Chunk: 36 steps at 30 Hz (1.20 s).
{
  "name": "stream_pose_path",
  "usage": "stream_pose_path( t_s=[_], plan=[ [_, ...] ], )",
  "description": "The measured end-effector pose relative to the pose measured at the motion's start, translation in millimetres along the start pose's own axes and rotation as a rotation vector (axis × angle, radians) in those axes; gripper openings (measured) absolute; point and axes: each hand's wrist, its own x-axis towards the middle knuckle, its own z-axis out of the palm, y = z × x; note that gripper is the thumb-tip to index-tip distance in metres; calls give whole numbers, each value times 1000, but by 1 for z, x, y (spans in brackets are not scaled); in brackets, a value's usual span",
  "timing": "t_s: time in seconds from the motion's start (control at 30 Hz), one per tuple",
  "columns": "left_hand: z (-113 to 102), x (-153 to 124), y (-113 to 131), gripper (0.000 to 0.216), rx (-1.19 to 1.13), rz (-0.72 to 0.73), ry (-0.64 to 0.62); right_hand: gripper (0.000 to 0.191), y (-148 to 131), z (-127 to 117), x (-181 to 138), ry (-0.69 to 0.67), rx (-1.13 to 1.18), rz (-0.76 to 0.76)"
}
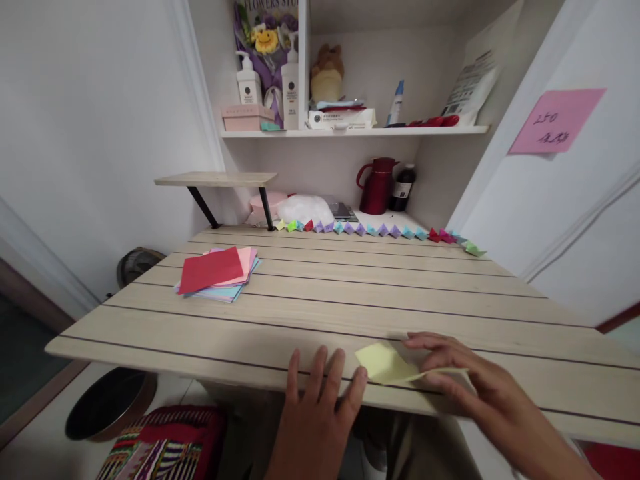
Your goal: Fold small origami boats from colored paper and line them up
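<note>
A sheet of pale yellow paper lies near the front edge of the table, its right part lifted and bent. My right hand pinches that raised part between thumb and fingers. Flat on the wood, my left hand has its fingers spread, with the thumb tip at the paper's left edge. A stack of coloured paper, red on top with pink and blue beneath, rests on the left of the table. Along the back stands a row of small folded paper pieces in several colours.
A small raised shelf stands at the back left. Behind the folded row are a dark red jug and a dark bottle. Below the table's left edge sit a round dark pan and a patterned cloth item.
</note>
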Motion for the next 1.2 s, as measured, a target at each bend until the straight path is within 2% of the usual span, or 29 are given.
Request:
stream_pose_path(
  t_s=[0.03,0.1,0.17,0.23,0.3,0.37,0.47,0.53,0.6,0.7,0.73,0.77,0.83,0.93,1.0,1.03,1.1,1.2],
  plan=[
    [1,0,-2,40,-13,-18,10,23,-2,-13,10,-8,65,29],
    [4,1,-5,36,-80,-22,67,25,-5,-39,37,-139,114,135],
    [6,4,-7,28,-172,-16,173,27,-6,-57,69,-298,151,193],
    [5,11,-8,23,-232,-50,304,29,-6,-60,101,-530,104,177],
    [3,18,-7,21,-235,-73,375,33,-4,-48,129,-782,-55,34],
    [0,26,-5,20,-197,-49,370,35,-3,-25,148,-844,-90,-30],
    [-2,35,-3,20,-139,89,349,30,-10,11,157,-889,-85,-155],
    [0,38,-2,19,-107,204,321,26,-17,27,155,-895,-76,-234],
    [4,36,-3,25,-70,277,233,24,-23,35,151,-877,-78,-283],
    [14,28,-6,42,-14,269,93,6,-25,30,141,-767,-109,-301],
    [17,24,-6,45,-8,258,82,15,-25,25,137,-688,-126,-294],
    [19,21,-7,46,-9,248,84,27,-24,18,131,-600,-142,-287],
    [22,17,-8,45,-32,228,95,34,-23,1,114,-456,-148,-273],
    [20,16,-8,45,-65,217,84,40,-15,-19,78,-528,-140,-311],
    [18,17,-8,41,-83,220,78,62,-5,-22,50,-473,-239,-324],
    [17,17,-7,37,-97,217,83,67,0,-20,37,-458,-300,-348],
    [15,17,-6,24,-145,194,115,64,8,-12,17,-400,-380,-379],
    [15,16,-5,17,-204,172,137,45,7,-2,4,-312,-380,-326]
  ],
)
